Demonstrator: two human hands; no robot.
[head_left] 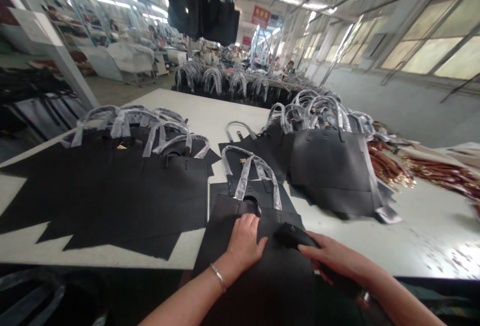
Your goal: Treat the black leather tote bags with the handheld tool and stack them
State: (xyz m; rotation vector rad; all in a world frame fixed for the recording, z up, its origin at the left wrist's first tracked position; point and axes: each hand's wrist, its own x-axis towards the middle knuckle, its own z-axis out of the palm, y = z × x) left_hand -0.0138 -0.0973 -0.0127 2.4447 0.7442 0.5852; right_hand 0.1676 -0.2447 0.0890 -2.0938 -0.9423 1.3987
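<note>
In front of me a black tote bag panel (277,271) lies at the table's front edge, its handles (245,178) wrapped in clear plastic. My left hand (243,241) rests on it near the top edge, thumb spread from the fingers, just below a black strap loop (252,203). To the right, my right hand (330,256) is closed around a black hand-held tool (294,236). The tool's wide dark end is over the upper right of the panel; whether it touches cannot be told. Beneath the top edge, another black panel (221,191) shows.
Overlapping black bag panels (150,196) spread over the white table (180,103) on the left. More black bags (330,166) are piled at the right, beside brown straps (390,166). Black bags (202,11) hang overhead. Rows of wrapped handles (213,80) stand behind the table.
</note>
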